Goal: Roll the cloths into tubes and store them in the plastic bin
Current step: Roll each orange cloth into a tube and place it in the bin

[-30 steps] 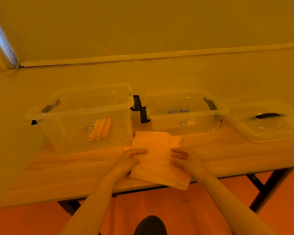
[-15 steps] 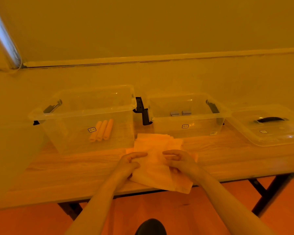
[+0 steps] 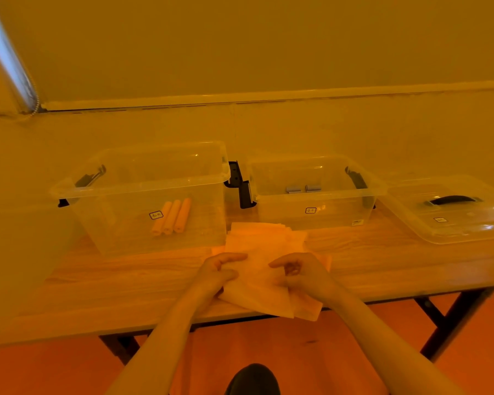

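Amber light; plain wall (image 3: 240,47); wooden table (image 3: 97,286), black legs; orange floor (image 3: 340,352).

1. An amber cast tints everything.
2. Cloths (image 3: 264,246): pale orange, plain.
3. Rolled tubes (image 3: 173,216): deeper orange.
4. Left bin (image 3: 143,192) and right bin (image 3: 311,189): clear plastic, black handles, each with a small label.
5. Surface (image 3: 126,280): light wood grain.
6. Lid (image 3: 451,215): clear, with a black handle.
7. Floor (image 3: 340,352): orange-red.

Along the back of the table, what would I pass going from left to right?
Large clear bin holding three rolled cloths → smaller clear bin with two grey rolls → clear lid with a dark handle.
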